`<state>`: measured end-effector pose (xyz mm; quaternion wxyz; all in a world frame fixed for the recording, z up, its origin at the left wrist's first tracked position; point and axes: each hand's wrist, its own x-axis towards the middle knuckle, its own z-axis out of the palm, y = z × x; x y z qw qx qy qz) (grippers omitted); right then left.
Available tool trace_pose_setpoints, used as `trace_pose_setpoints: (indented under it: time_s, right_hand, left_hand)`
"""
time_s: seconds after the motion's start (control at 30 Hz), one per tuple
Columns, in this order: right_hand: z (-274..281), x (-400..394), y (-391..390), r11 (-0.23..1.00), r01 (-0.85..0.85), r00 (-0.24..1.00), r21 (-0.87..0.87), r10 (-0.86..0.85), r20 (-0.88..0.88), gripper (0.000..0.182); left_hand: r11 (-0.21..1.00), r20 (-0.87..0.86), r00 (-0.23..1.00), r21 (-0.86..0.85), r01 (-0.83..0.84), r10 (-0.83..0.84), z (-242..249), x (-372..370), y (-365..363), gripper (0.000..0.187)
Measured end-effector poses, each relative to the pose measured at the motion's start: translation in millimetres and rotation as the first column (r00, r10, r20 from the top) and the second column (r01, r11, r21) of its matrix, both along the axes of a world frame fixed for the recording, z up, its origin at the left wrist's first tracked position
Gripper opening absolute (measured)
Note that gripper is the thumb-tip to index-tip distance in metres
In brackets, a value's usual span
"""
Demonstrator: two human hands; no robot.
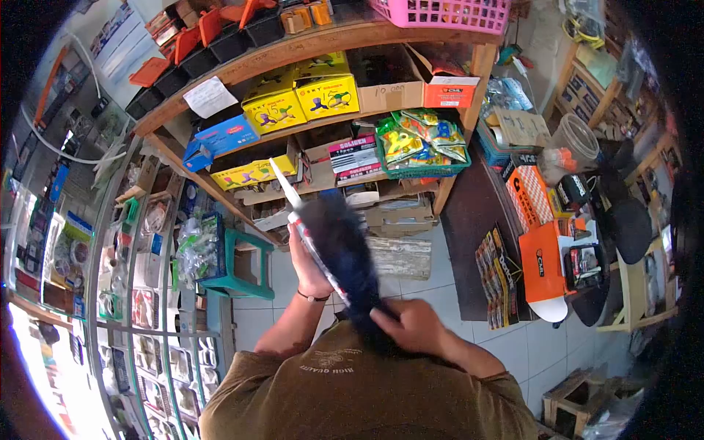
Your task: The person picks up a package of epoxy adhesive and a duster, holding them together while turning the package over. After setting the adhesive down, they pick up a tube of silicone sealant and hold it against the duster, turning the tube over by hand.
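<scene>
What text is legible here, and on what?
"10.000": handwritten on the cardboard box, upper shelf.
"HIGH QUALITY": seen upside down on the olive shirt.
Too blurred to read surely: yellow boxes, orange boxes, tube in the left hand. The right hand holds a black duster, unlabelled.

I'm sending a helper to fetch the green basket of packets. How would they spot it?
Start at the wooden shelf unit along the wall. On its middle shelf, at the right end by the upright post, sits the green mesh basket, filled with yellow-green packets. Its neighbours are cardboard boxes; it alone is open plastic mesh.
</scene>
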<state>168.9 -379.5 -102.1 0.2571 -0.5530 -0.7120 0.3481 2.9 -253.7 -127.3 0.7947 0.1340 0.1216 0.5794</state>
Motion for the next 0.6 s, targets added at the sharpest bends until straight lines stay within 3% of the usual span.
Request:
trace_pose_setpoints:
  time_s: [0.03,0.07,0.1,0.17,0.2,0.23,0.3,0.33,0.37,0.4,0.43,0.47,0.5,0.57,0.6]
  right_hand:
    - [4.4,-4.6,-2.7,0.987,-0.152,0.988,0.056,0.15,0.042,0.038]
    - [2.6,-3.8,-3.1,0.98,-0.189,0.981,0.058,0.186,0.048,0.037]
    - [0.4,-1.7,1.7,0.981,-0.184,0.982,0.055,0.181,0.044,0.037]
    - [-5.4,3.9,20.5,0.989,0.147,0.981,-0.03,-0.15,-0.12,0.036]
    - [-10.8,-2.0,20.4,0.977,0.211,0.977,0.01,-0.211,-0.012,0.035]
    - [-8.8,-7.1,17.4,0.979,0.205,0.979,0.017,-0.205,0.003,0.035]
    - [-0.8,-16.8,8.5,0.981,-0.178,0.983,0.071,0.174,0.061,0.036]
    - [5.0,-15.1,8.7,0.982,-0.157,0.988,0.103,0.156,0.01,0.034]
    - [5.8,-13.9,16.1,0.984,-0.152,0.988,0.098,0.152,0.009,0.034]
    - [5.5,-12.6,26.7,0.999,0.026,0.996,0.019,-0.024,-0.087,0.032]
    - [2.2,-12.4,34.3,0.979,0.193,0.966,-0.071,-0.202,-0.163,0.03]
    - [-11.9,-15.0,34.7,0.993,0.117,0.993,-0.006,-0.117,0.001,0.028]
    - [-10.1,-20.7,30.6,0.993,0.118,0.993,-0.003,-0.118,0.006,0.028]
    - [-1.5,-39.7,22.0,0.971,-0.22,0.975,0.096,0.217,0.044,0.026]
    - [-0.1,-43.2,23.8,0.99,-0.12,0.993,0.079,0.119,0.02,0.025]
  left_hand:
    - [0.999,0.113,0.993,-0.002,0.045,-0.045,4.5,1.4,1.4,0.048]
    - [0.994,0.004,0.997,-0.078,0.071,-0.071,11.9,-6.7,-6.0,0.049]
    - [0.994,0.001,0.997,-0.082,0.076,-0.076,17.0,-5.4,-4.1,0.049]
    - [1.0,-0.072,0.997,0.021,-0.009,0.011,21.1,-0.2,0.9,0.049]
    - [0.916,0.167,0.932,0.305,0.261,-0.321,-24.6,-27.8,21.7,0.05]
    - [0.917,0.18,0.932,0.312,0.25,-0.316,-19.4,-24.2,22.4,0.05]
    - [0.979,-0.029,0.992,0.16,0.125,-0.122,-8.4,-20.6,20.9,0.048]
    - [0.939,-0.219,0.965,0.277,0.204,-0.145,-2.4,-30.1,31.5,0.047]
    - [0.99,-0.211,0.977,0.137,0.018,0.011,-29.1,-25.2,31.0,0.048]
    - [0.991,-0.209,0.978,0.131,0.02,0.008,-23.8,-26.9,30.9,0.048]
    - [0.997,-0.065,0.997,0.059,0.052,-0.048,-11.2,-28.0,30.8,0.051]
    - [0.996,0.085,0.992,-0.003,0.093,-0.093,-1.4,-28.9,31.4,0.055]
    - [0.996,0.091,0.991,0.0,0.094,-0.093,3.8,-30.1,32.3,0.055]
    - [0.996,-0.248,0.967,0.055,0.069,-0.053,10.6,-35.6,36.4,0.055]
    - [0.973,-0.139,0.99,0.222,0.065,-0.035,-10.5,-32.6,50.2,0.055]
